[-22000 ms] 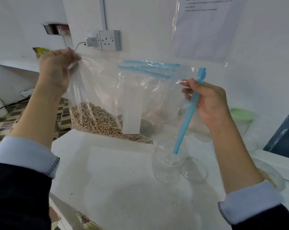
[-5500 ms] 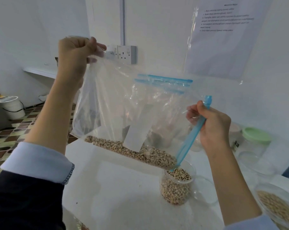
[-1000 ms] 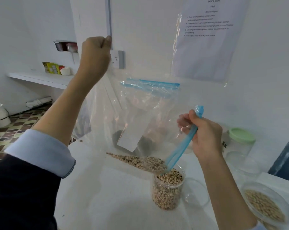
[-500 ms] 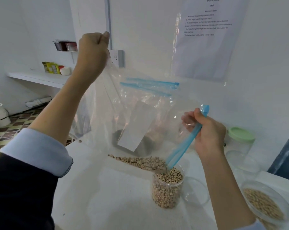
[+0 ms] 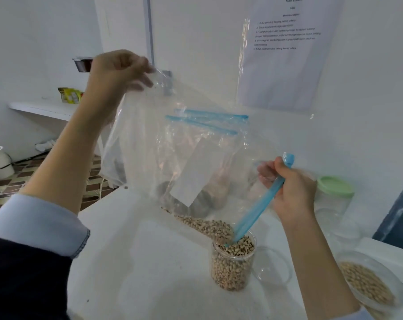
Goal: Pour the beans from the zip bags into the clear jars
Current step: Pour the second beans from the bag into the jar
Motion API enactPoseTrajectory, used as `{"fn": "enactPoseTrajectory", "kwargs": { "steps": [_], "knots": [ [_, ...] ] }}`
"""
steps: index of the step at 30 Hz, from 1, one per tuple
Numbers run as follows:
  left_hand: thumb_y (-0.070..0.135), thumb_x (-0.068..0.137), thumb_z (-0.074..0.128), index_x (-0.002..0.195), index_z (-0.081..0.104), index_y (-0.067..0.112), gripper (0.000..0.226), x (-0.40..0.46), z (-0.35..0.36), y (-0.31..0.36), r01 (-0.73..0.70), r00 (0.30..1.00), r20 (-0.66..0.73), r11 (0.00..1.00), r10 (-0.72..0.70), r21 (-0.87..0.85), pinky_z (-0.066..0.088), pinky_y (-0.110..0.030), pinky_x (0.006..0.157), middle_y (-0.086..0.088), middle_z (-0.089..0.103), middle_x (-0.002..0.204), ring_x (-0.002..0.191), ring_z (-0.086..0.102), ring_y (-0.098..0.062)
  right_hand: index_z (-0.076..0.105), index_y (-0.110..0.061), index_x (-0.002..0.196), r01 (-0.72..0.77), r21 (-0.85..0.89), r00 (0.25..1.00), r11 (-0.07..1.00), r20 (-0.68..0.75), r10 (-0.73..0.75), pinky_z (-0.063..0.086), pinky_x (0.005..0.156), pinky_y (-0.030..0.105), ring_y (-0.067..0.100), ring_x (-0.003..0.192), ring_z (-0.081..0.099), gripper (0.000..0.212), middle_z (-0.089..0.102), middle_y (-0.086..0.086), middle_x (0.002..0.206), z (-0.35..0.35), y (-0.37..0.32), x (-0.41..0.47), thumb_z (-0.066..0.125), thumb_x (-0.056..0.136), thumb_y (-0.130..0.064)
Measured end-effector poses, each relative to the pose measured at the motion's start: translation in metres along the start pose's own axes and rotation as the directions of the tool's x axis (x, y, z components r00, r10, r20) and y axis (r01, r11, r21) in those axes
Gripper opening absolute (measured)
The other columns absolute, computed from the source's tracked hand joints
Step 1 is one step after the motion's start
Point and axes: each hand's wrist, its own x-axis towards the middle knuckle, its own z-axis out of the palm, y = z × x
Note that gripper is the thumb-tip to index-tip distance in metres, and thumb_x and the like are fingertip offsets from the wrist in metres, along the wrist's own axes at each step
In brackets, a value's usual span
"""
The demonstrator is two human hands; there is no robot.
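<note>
**Beans pouring from a tilted zip bag into a clear jar**

Nearest, at 4 to 5 o'clock by the lower right edge: a shallow clear container [image 5: 371, 288] of pale beans, on a white table [image 5: 131, 262]. At 6 o'clock, just right of centre: an open clear jar [image 5: 232, 264], upright on the table, filled with speckled beans almost to the rim. Just beside it toward 3 o'clock: a clear round lid [image 5: 273, 265] lying flat.

Above the jar, mid-frame: a large clear zip bag [image 5: 172, 144] with a white label, held in the air and tilted. Lowest corner dipped into the jar mouth, with a wedge of beans [image 5: 209, 227] gathered there and meeting the heap in the jar. Blue zip strip [image 5: 258, 204] running from the jar mouth up toward 2 o'clock.

At 3 o'clock: right hand [image 5: 293, 192], fingers curled round the blue strip and the bag's edge, gripping it. At 10 to 11 o'clock, raised high: left hand [image 5: 117, 72], pinching the bag's upper corner between thumb and fingers. Pale cuffs and dark sleeves on both arms.

Farther back at 3 o'clock: an empty clear jar with a green lid [image 5: 334, 185]. Behind the held bag: blue zip strips of further bags [image 5: 209, 116]. Farthest, at 1 o'clock: a printed sheet [image 5: 286, 49] on the white wall, text too small to read. At 9 o'clock: a white shelf [image 5: 43, 109].
</note>
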Motion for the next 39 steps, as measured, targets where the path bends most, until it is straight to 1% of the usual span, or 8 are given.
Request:
{"fn": "enactPoseTrajectory", "kwargs": {
  "steps": [1,3,7,11,17,20,34,39],
  "knots": [
    [0.018,0.089,0.058,0.089,0.06,0.018,0.002,-0.004,-0.004,-0.003,-0.007,0.997,0.071,0.999,0.009,-0.033,0.049,-0.028,0.073,0.006,0.068,0.088,0.078,0.065,-0.013,0.062,-0.006,0.075,-0.009,0.005,1.0,1.0,0.006,0.009,0.055,0.058,0.024,0.014,0.057,0.068,0.018,0.069,0.006,0.063,-0.001,-0.001,0.002,0.059,0.092,-0.007],
    [0.015,0.085,0.062,0.103,0.055,0.026,0.023,-0.012,-0.008,-0.009,-0.011,0.982,0.189,1.0,0.011,-0.001,0.051,-0.031,0.078,-0.001,0.062,0.102,0.088,0.066,-0.019,0.061,-0.005,0.075,-0.025,0.003,1.0,1.0,0.018,0.025,0.056,0.059,0.024,0.014,0.058,0.068,0.017,0.069,0.006,0.063,-0.001,0.001,0.005,0.059,0.092,-0.007],
    [0.007,0.094,0.052,0.122,0.044,0.029,0.036,-0.018,-0.004,-0.019,-0.014,0.983,0.185,0.98,-0.023,0.199,0.055,-0.021,0.067,0.001,0.058,0.095,0.076,0.067,-0.009,0.061,-0.006,0.075,-0.032,-0.001,0.999,0.999,0.02,0.032,0.056,0.059,0.024,0.015,0.06,0.069,0.017,0.069,0.004,0.062,-0.001,0.003,0.007,0.059,0.092,-0.007],
    [-0.003,0.096,0.036,0.125,0.046,0.023,0.04,-0.018,0.004,-0.028,-0.072,0.992,0.121,0.956,0.039,0.283,0.046,-0.014,0.054,0.002,0.058,0.08,0.059,0.06,-0.005,0.06,-0.007,0.078,-0.022,0.004,1.0,1.0,0.02,0.022,0.055,0.055,0.024,0.014,0.057,0.068,0.015,0.068,0.002,0.059,-0.003,0.002,0.007,0.058,0.092,-0.005],
    [-0.002,0.095,0.031,0.114,0.05,0.036,0.047,-0.018,0.007,-0.035,-0.164,0.986,0.094,0.922,0.14,0.351,0.043,-0.016,0.056,0.007,0.051,0.058,0.047,0.047,-0.012,0.061,-0.006,0.076,-0.023,0.006,1.0,1.0,0.012,0.023,0.056,0.056,0.023,0.014,0.056,0.068,0.016,0.067,0.001,0.058,-0.007,-0.003,0.002,0.058,0.092,-0.005],
    [-0.005,0.092,0.028,0.115,0.052,0.029,0.048,-0.016,0.008,-0.034,-0.162,0.986,0.083,0.926,0.142,0.342,0.041,-0.02,0.056,0.01,0.049,0.054,0.047,0.041,-0.017,0.062,-0.006,0.076,-0.019,-0.013,1.0,1.0,0.01,0.019,0.055,0.056,0.022,0.014,0.057,0.068,0.016,0.068,0.002,0.059,-0.007,-0.002,0.001,0.059,0.092,-0.006],
    [0.006,0.101,0.028,0.113,0.055,0.028,0.037,-0.009,0.016,-0.023,-0.108,0.991,0.107,0.955,0.081,0.277,0.033,-0.013,0.046,-0.005,0.042,0.056,0.044,0.036,-0.007,0.06,-0.005,0.073,-0.005,-0.002,1.0,1.0,-0.001,0.005,0.059,0.061,0.025,0.013,0.054,0.068,0.019,0.067,0.002,0.056,-0.012,0.0,0.002,0.058,0.092,-0.006],
    [0.006,0.101,0.027,0.116,0.055,0.021,0.035,-0.007,0.016,-0.021,-0.081,0.994,0.098,0.964,0.057,0.255,0.031,-0.013,0.045,-0.012,0.038,0.059,0.044,0.033,-0.007,0.06,-0.004,0.075,-0.015,-0.004,1.0,1.0,-0.011,0.015,0.056,0.054,0.024,0.013,0.052,0.067,0.018,0.066,0.002,0.054,-0.007,0.004,0.003,0.058,0.093,-0.006]
  ]
}}
